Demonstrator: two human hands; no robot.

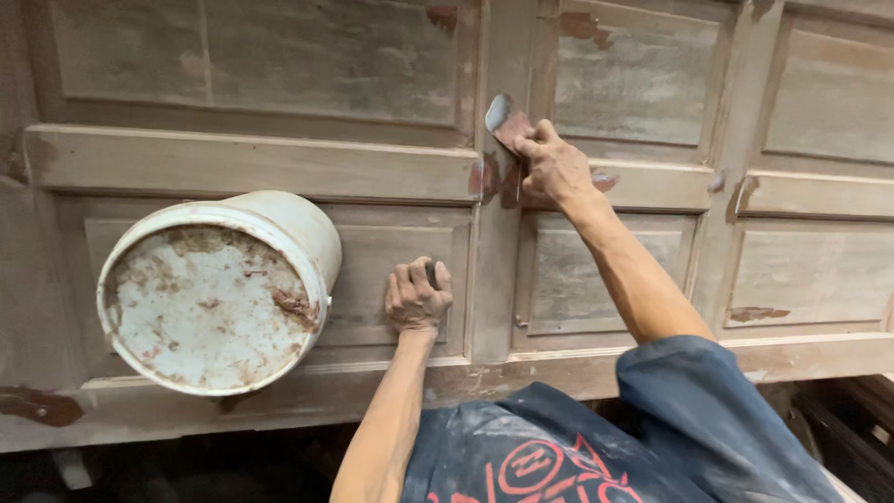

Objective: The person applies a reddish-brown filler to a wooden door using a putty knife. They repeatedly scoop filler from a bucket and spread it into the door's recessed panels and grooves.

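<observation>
Right hand pinching a putty knife flat against the panelled wooden door at its centre joint, left hand fisted on something hidden just below — reddish filler in several seams, other cracks bare, white bucket lower left.

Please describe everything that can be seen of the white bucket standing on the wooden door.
The white bucket looks like plastic and is round, with a thick rolled rim. It stands on a panel of the wooden door, left of the left hand, its open mouth toward the camera. Its inside is pale and crusted, with reddish-brown smears, thickest by the right rim. Neither hand touches it. No handle is visible.
</observation>
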